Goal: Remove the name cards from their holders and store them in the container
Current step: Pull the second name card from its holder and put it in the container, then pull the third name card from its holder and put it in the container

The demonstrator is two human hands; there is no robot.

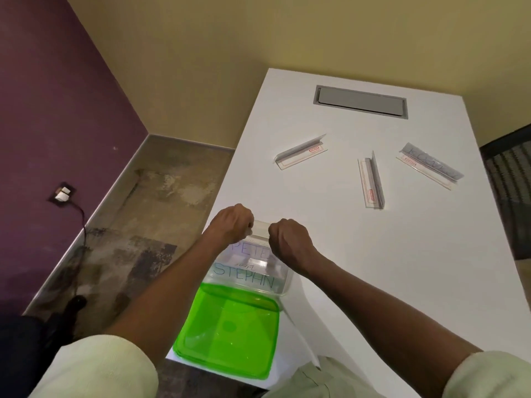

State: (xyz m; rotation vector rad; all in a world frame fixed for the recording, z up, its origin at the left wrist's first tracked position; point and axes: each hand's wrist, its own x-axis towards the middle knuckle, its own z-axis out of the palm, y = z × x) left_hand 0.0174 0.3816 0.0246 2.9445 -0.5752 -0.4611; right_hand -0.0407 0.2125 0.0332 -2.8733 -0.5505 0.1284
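While my left hand [231, 222] and right hand [288, 239] pinch the clear plastic holder [260, 227] over the transparent container [283, 282], its card can drop inside.

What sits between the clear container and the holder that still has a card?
In the head view, one empty holder lies between the clear container and the far-right holder with a card; otherwise bare white table.

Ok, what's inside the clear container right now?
Two name cards lie in the clear container: PETE... and STEPHN. Both hands hold a holder above it, covering part.
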